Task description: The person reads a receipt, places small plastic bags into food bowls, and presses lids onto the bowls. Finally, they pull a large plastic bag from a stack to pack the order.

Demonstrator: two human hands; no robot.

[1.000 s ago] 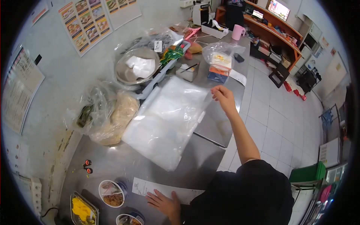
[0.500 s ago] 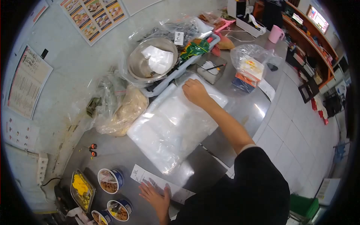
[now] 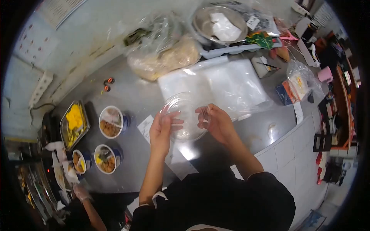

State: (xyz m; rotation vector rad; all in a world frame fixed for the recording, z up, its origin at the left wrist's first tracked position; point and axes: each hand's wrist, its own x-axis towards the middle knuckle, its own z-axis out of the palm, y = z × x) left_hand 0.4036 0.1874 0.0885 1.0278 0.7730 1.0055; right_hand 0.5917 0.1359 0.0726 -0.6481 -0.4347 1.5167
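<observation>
A round clear plastic lid (image 3: 187, 133) is held up in front of me over the steel counter. My left hand (image 3: 162, 131) grips its left edge, thumb and fingers closed about the rim. At the right side of the lid, my right hand (image 3: 216, 122) is curled around a curved piece of clear plastic, which overlaps the lid's edge in this view. Left of my hands stand paper bowls of food: one bowl (image 3: 111, 122) at the back, another bowl (image 3: 108, 159) before it, and a smaller-looking bowl (image 3: 80, 161) beside that. A printed paper slip (image 3: 145, 127) lies under my left forearm.
Behind my hands lies a stack of clear plastic bags (image 3: 239, 86). A metal tray (image 3: 73, 133) of yellow food and scissors (image 3: 108, 84) are at left. A co-worker's gloved hand (image 3: 81, 192) shows at lower left. Along the wall are a metal bowl (image 3: 198, 25) and a bulging bag (image 3: 165, 61).
My right hand has come back from the far end of the plastic bags, and my left has lifted off the paper slip. Both now hold clear plastic. The view has turned left.
</observation>
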